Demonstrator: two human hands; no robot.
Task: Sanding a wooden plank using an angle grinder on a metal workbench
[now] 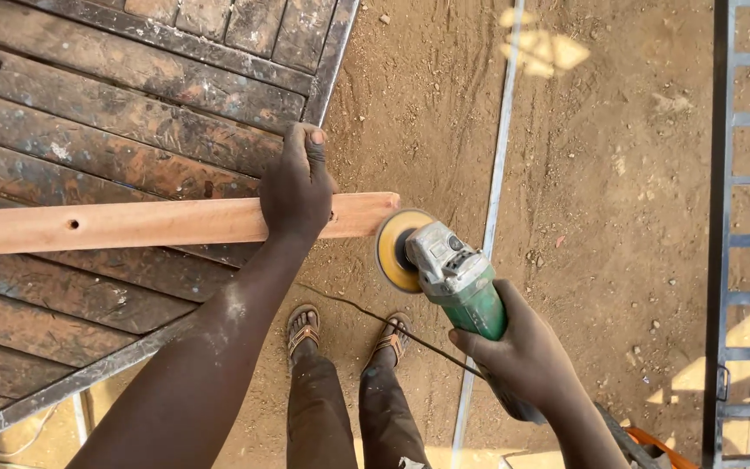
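Ground (618, 174): bare sandy dirt, pebbled, fills the right half of the view; patches of sunlight at top and lower right.

Work table (132, 104): large, dark, made of worn planks set in a metal frame, surface scuffed and flecked with pale spots. Occupies upper left; its corner points toward the middle of the view.

Metal ladder-like frame (744, 260): grey, with evenly spaced rungs, runs along the right edge.

Thin metal rod (496, 174): lies on the dirt, running from the top down past the grinder.

Wooden plank (132, 224): long, narrow, pale reddish-tan, smooth and clean next to the table. Lies flat across the table planks from the left edge of the view; its right end sticks out past the table corner over the dirt. One small round hole through it toward the left. The right end looks slightly rounded and paler.

Left hand (297, 187): pressed down over the plank near the table edge, fingers curled together over the far edge, clamped on the wood. Forearm dusted with pale powder.

Angle grinder (449, 274): green body, grey metal head, yellow-tan sanding disc (392, 250). Disc rim sits just at the plank's free end; actual contact cannot be told. Black cord (366, 311) trails beneath it above the dirt.

Right hand (523, 352): wrapped around the rear of the grinder body, fingers closed tight on it.

Feet in sandals (349, 334): own feet, side by side on the dirt below the plank end.
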